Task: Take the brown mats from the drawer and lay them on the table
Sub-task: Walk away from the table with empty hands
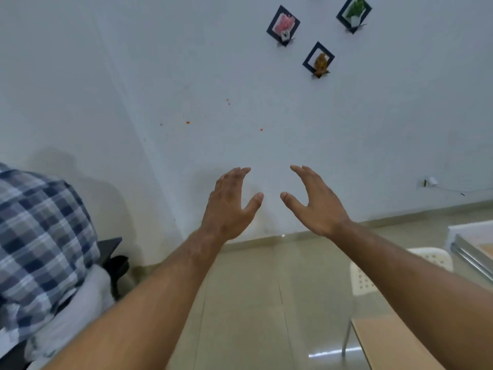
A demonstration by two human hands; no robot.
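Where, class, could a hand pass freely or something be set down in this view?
Free: the gap between the open left hand and open right hand; the bare corner of the light wooden table beside the right forearm. Crowded: far left, a person's checked shirt.

Illumination is even, diffuse and moderately bright, with a cool cast on the plain white wall (186, 76). The source itself is out of frame. Soft shadows of both hands fall on the wall directly behind and below the left hand (229, 206) and the right hand (317, 206). A broader, fainter shadow lies on the wall far left of the left hand. A small bright glare streak sits on the glossy beige tiled floor (240, 303), below the right forearm. Overall sharpness is low: the checked blue-and-white cloth (42, 236) at far left is smeared and blocky. Wide-angle distortion tilts the wall lines toward the frame edges.
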